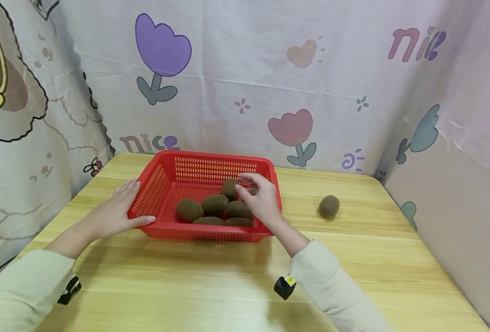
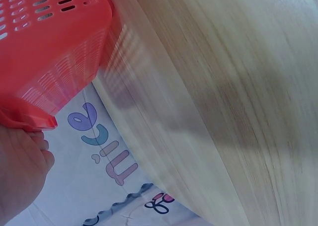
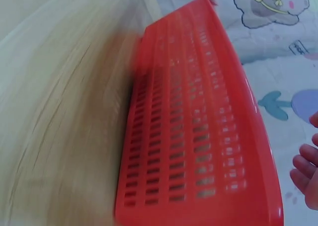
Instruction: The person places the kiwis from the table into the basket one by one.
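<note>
A red slotted plastic basket [image 1: 168, 159] stands on the wooden table [image 1: 228, 286] and holds several brown kiwis [image 1: 215, 204]. My left hand [image 1: 122, 210] rests flat against the basket's left wall, fingers straight, thumb along the front corner. My right hand [image 1: 258, 196] hovers over the basket's right side with loosely bent fingers and holds nothing. One more kiwi [image 1: 329, 206] lies alone on the table to the right of the basket. The left wrist view shows the basket's corner [image 2: 44, 62] above my palm [image 2: 20, 171]; the right wrist view shows the basket's wall [image 3: 194, 136] and my fingertips [image 3: 305, 169].
Printed cloth walls [image 1: 245, 83] with tulips and the word "nice" close in the table at the back and both sides. Bare wood stretches in front of the basket.
</note>
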{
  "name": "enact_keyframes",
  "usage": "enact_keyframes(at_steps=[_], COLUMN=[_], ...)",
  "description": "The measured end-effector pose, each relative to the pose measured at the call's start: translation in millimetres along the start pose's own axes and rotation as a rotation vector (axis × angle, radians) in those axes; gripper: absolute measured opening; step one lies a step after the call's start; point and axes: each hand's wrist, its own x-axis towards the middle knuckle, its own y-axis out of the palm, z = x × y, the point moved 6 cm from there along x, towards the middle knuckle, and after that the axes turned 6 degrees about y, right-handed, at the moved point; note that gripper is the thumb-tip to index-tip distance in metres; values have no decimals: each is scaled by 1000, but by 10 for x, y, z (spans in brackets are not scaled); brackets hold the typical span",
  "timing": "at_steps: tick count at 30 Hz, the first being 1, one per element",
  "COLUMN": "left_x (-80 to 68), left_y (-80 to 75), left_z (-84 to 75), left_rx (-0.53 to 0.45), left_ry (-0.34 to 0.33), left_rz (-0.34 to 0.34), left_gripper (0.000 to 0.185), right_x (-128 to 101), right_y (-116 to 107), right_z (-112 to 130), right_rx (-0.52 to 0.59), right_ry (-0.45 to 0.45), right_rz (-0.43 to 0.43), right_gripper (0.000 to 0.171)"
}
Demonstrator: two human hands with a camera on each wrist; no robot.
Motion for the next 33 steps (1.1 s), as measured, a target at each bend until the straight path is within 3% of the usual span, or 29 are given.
enact_keyframes(at_steps=[9, 21, 27, 33], left_x=[1, 1, -3, 0], left_y=[-6, -8, -5, -3], left_z=[-3, -13, -13, -7], left_rx=[-6, 2, 10, 12], left_ry=[2, 13, 12, 12], left_rz=[2, -4, -2, -3], left_gripper=[107, 106, 106, 106], right_x=[-57, -212, -276, -319], right_y=[-450, -962, -1109, -1214], right_z=[-259, -726, -919, -1156], right_rx=[-18, -113, -153, -160], right_ry=[-30, 8, 40, 157], right_rz=[-244, -575, -668, -705], right_gripper=[27, 31, 34, 41])
